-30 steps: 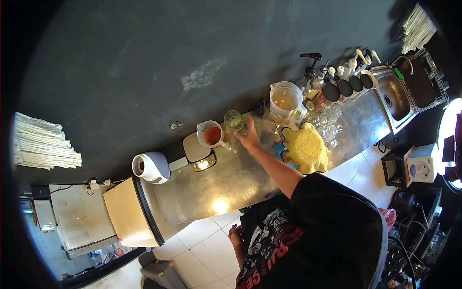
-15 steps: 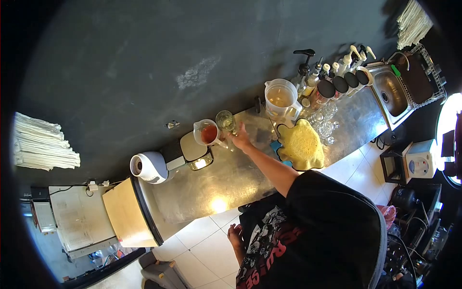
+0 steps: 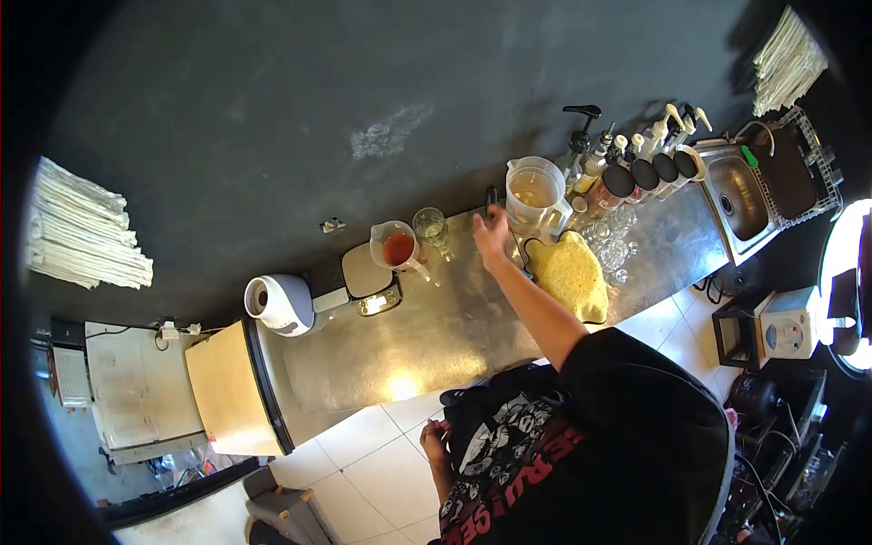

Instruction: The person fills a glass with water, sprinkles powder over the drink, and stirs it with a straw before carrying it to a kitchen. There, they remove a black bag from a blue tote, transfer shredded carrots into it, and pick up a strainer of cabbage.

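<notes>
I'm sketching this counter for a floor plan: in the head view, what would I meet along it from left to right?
White machine, scale, jug of red liquid, glass, right hand, jug of pale liquid, sink.

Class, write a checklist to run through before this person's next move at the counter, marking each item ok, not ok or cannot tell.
1. Glass clear of the right hand: ok.
2. Glass empty: cannot tell; contents unclear.
3. Small jug holding red liquid: ok.
4. Handle of the large pitcher gripped: not ok; no hand on it.
5. Left hand away from the counter: ok.
</notes>
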`<state>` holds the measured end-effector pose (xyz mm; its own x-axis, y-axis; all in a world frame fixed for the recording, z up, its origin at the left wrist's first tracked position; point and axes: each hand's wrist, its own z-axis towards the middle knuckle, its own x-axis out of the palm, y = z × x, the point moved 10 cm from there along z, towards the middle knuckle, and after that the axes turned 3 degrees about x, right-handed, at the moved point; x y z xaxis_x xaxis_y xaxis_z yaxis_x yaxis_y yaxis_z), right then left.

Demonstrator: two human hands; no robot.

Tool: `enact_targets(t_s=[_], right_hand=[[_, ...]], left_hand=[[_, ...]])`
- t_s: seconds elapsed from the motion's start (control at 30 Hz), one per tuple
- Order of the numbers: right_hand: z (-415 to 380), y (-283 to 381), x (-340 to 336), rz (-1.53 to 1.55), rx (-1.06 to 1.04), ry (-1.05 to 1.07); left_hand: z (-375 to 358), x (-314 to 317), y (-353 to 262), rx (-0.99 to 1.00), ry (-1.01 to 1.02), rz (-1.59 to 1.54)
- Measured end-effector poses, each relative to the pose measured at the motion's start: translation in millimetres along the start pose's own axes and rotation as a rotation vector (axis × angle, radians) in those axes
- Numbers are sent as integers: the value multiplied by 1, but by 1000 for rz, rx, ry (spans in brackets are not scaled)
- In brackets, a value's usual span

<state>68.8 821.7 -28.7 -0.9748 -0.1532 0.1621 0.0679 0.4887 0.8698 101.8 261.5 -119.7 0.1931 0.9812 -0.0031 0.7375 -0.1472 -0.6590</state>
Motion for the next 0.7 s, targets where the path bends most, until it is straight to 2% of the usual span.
enact_targets(t_s=[0.07,0.17,0.2,0.3,0.33,0.4,0.53,0.6,0.7], right_hand=[[13,33,-10,-501,-262,-361],[35,31,-9,-659,-129,-377],[38,33,-12,-651,-166,-485],[60,31,-11,-756,-175,-396],[49,42,-7,-805,-270,-441],[44,36,4,-863,-292,-379],[36,24,38,-953,-415,-205],[35,18,51,-947,-471,-167],[36,16,62,-962,-513,-91]], left_hand=[[-9,-1,-1,10,-12,18],[-21,-14,7,11,-32,25],[-25,-22,15,-15,-66,-16],[-22,-54,51,-55,-94,-117],[-15,-64,71,-91,-91,-212],[-18,-74,88,-132,-88,-314],[-28,-72,87,-169,-142,-373],[-41,-62,63,-138,-197,-235],[-42,-55,53,-111,-172,-221]])
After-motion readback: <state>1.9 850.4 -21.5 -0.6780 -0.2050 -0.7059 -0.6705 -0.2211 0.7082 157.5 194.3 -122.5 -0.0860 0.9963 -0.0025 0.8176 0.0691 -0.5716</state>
